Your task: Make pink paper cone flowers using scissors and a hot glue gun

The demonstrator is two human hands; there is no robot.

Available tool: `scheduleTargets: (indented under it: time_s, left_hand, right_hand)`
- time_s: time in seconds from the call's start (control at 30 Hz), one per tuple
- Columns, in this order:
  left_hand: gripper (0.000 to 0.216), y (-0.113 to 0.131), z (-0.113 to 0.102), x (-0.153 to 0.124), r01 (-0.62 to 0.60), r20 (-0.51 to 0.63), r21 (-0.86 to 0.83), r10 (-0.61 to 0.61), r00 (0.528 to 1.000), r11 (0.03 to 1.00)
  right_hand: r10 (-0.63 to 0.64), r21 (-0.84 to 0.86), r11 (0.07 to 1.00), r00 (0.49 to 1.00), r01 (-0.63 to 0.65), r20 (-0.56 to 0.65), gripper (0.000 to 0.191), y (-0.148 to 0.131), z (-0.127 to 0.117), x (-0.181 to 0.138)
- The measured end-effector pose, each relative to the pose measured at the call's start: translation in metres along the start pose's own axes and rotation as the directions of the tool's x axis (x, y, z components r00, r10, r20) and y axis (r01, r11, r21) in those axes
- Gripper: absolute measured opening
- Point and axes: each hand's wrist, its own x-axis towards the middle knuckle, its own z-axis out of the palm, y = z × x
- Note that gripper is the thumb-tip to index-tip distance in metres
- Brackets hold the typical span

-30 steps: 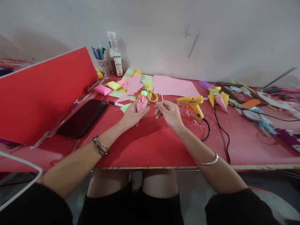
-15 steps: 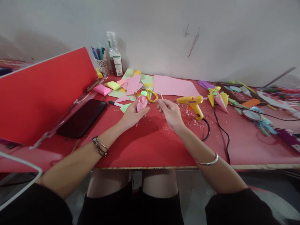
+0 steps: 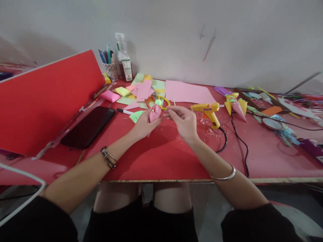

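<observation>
Pink paper roll (image 3: 154, 113) sits inside the left hand (image 3: 144, 123), fingers wrapped around it; excess pressure could crease it. Right hand (image 3: 185, 124) is just beside it, thumb and fingertips close together; whether they pinch anything cannot be told. A bump could dislodge the green ball (image 3: 158, 102) at the roll's top. Glue gun (image 3: 207, 108) lies right of this hand, nozzle toward it: burn risk if hot. Scissors (image 3: 167, 99) just beyond the roll obstruct reach.
</observation>
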Motion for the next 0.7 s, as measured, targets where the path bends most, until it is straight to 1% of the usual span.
scheduleTargets:
  time_s: [0.1, 0.2, 0.27, 0.4, 0.57, 0.7]
  left_hand:
    - [0.008, -0.001, 0.002, -0.001, -0.005, -0.009, 0.012, 0.006, 1.000, 1.000]
    - [0.007, -0.002, 0.003, -0.001, -0.034, 0.013, 0.007, 0.034, 0.999, 0.999]
    - [0.007, -0.002, 0.004, -0.001, -0.057, 0.027, 0.002, 0.057, 0.998, 0.998]
    - [0.009, -0.003, 0.004, -0.001, -0.102, 0.020, -0.001, 0.102, 0.995, 0.995]
    - [0.009, -0.006, 0.005, -0.001, -0.132, 0.045, -0.013, 0.133, 0.990, 0.991]
    - [0.009, -0.011, 0.006, 0.000, -0.172, 0.026, 0.031, 0.171, 0.985, 0.985]
  right_hand:
    - [-0.104, -0.023, 0.994, 0.994, 0.104, -0.016, 0.011, -0.002, 0.002, -0.004]
    - [-0.227, -0.045, 0.973, 0.974, 0.227, 0.005, 0.011, -0.002, 0.001, -0.007]
    - [-0.290, -0.105, 0.951, 0.957, 0.290, 0.016, 0.008, -0.002, 0.001, -0.009]
    - [-0.391, -0.249, 0.889, 0.920, 0.385, 0.026, 0.006, -0.002, -0.001, -0.009]
    - [-0.450, -0.268, 0.844, 0.885, 0.464, 0.117, 0.006, -0.003, 0.000, -0.008]
    - [-0.453, -0.297, 0.830, 0.881, 0.472, 0.135, 0.005, -0.002, -0.001, -0.006]
